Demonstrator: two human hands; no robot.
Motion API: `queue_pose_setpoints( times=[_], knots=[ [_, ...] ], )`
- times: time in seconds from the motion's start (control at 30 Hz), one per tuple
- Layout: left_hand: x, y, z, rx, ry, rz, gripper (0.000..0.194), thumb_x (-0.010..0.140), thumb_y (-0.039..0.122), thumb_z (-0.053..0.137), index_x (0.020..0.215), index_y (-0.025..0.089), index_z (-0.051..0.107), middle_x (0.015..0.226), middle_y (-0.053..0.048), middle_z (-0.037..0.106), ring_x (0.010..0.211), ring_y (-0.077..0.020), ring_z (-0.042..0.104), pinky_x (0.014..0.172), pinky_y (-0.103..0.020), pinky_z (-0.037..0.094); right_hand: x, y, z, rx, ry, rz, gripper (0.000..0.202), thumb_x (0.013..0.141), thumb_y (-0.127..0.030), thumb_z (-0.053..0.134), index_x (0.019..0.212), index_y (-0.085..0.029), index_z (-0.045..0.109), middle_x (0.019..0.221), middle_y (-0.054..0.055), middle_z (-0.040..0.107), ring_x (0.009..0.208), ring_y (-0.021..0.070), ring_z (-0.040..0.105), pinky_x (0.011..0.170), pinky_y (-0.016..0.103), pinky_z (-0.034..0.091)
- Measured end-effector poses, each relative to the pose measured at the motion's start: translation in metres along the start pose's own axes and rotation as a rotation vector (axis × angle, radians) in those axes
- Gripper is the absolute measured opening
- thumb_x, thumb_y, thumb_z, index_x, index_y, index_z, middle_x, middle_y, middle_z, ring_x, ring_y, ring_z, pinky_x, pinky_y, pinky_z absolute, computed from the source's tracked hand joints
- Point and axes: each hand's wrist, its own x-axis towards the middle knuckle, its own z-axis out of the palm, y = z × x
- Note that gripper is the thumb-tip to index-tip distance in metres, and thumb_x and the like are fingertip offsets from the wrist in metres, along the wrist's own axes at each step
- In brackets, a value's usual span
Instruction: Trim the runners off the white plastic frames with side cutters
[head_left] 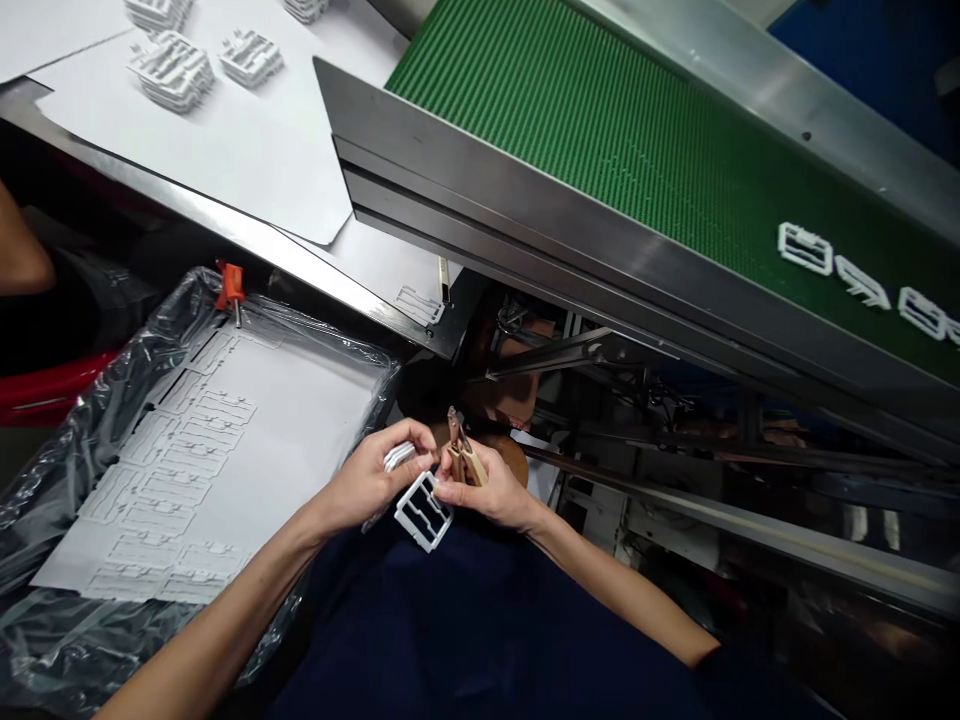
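Observation:
In front of my dark blue clothing, both hands meet around small white plastic parts. My left hand (358, 485) is closed on several white plastic frames (397, 456), partly hidden by its fingers. My right hand (504, 492) grips a small pair of nippers (467, 463), its handles in the palm and its metal tip pointing up and away. Another white plastic frame (411, 522) with open slots hangs between the hands, touched by the right thumb and fingertips. Whether the left fingers also hold this frame is hard to make out.
Left of me, a plastic-lined box (330, 335) holds a white sheet with rows of white frames. An orange-handled tool (231, 285) sits at its rim. Stacked frames (174, 70) lie on the table. A green conveyor belt (570, 120) carries white parts. Someone's elbow (22, 250) shows at far left.

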Motion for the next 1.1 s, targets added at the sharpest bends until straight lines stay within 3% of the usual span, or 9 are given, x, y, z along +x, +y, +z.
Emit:
queue_pose_setpoints(
  times=[0.1,0.2,0.27,0.4,0.57,0.7,0.83,0.93,1.1],
  knots=[
    [0.004,-0.015,0.002,-0.124,0.099,-0.126,0.037,0.079,0.039,0.062,0.110,0.020,0.059,0.102,-0.007,0.059,0.091,-0.0206,0.054,0.078,-0.028,0.044,-0.005,0.000,-0.001,0.023,0.147,-0.005,0.035,0.067,-0.035,0.074,0.084,-0.019,0.047,0.074,-0.003,0.052,0.064,0.0101,0.047,0.064,0.024,0.040],
    [-0.002,-0.022,0.003,-0.486,-0.087,-0.298,0.050,0.081,0.053,0.054,0.118,0.020,0.057,0.081,-0.006,0.059,0.063,-0.0150,0.052,0.055,-0.023,0.042,-0.006,0.001,0.000,0.019,0.275,-0.028,0.033,0.068,-0.035,0.073,0.083,-0.020,0.047,0.073,-0.003,0.050,0.064,0.0104,0.045,0.063,0.023,0.040],
    [-0.007,-0.023,0.004,-0.713,-0.187,-0.316,0.058,0.077,0.058,0.056,0.119,0.018,0.057,0.070,-0.004,0.056,0.054,-0.0125,0.047,0.048,-0.021,0.039,-0.005,0.003,0.005,0.063,0.329,-0.048,0.032,0.070,-0.036,0.071,0.082,-0.020,0.046,0.071,-0.003,0.048,0.064,0.0105,0.045,0.062,0.023,0.040],
    [-0.009,-0.025,0.012,-0.899,-0.171,-0.283,0.055,0.074,0.053,0.064,0.115,0.016,0.059,0.064,-0.003,0.055,0.052,-0.0105,0.046,0.047,-0.018,0.040,-0.004,0.001,0.016,0.077,0.371,-0.064,0.030,0.073,-0.036,0.068,0.085,-0.020,0.045,0.070,-0.004,0.048,0.061,0.0098,0.045,0.059,0.023,0.040],
    [-0.008,-0.028,0.017,-1.006,-0.062,-0.235,0.048,0.068,0.053,0.069,0.099,0.016,0.065,0.087,-0.006,0.063,0.067,-0.0128,0.057,0.059,-0.019,0.049,-0.011,-0.021,0.015,-0.305,0.314,-0.042,0.022,0.080,-0.038,0.058,0.084,-0.020,0.047,0.075,-0.001,0.054,0.063,0.0113,0.048,0.060,0.024,0.041],
    [-0.014,-0.032,0.014,-1.027,-0.053,-0.272,0.050,0.072,0.056,0.063,0.105,0.018,0.063,0.090,-0.007,0.065,0.061,-0.0122,0.059,0.052,-0.020,0.050,-0.015,-0.039,-0.007,-0.851,0.277,-0.207,0.018,0.083,-0.030,0.053,0.096,-0.019,0.052,0.085,0.002,0.056,0.074,0.0144,0.050,0.069,0.027,0.039],
    [-0.017,-0.035,0.011,-1.034,-0.081,-0.301,0.051,0.073,0.056,0.063,0.104,0.015,0.063,0.086,-0.010,0.067,0.061,-0.0135,0.061,0.052,-0.020,0.051,-0.015,-0.053,-0.030,-1.315,0.101,-0.271,0.032,0.074,-0.018,0.053,0.106,-0.018,0.051,0.092,0.005,0.058,0.082,0.0178,0.049,0.074,0.030,0.034],
    [-0.016,-0.035,0.012,-0.986,-0.098,-0.286,0.053,0.073,0.056,0.063,0.103,0.013,0.064,0.086,-0.012,0.068,0.059,-0.0132,0.060,0.049,-0.019,0.049,-0.013,-0.063,-0.038,-1.509,0.000,-0.232,0.035,0.071,-0.018,0.053,0.106,-0.018,0.052,0.090,0.005,0.057,0.079,0.0178,0.048,0.071,0.030,0.032],
    [-0.015,-0.035,0.014,-0.914,-0.111,-0.254,0.053,0.073,0.056,0.064,0.099,0.010,0.066,0.083,-0.013,0.068,0.054,-0.0125,0.058,0.044,-0.017,0.046,-0.011,-0.075,-0.039,-1.624,-0.106,-0.213,0.027,0.075,-0.024,0.051,0.101,-0.019,0.054,0.083,0.003,0.056,0.072,0.0161,0.047,0.066,0.029,0.029]
  ],
)
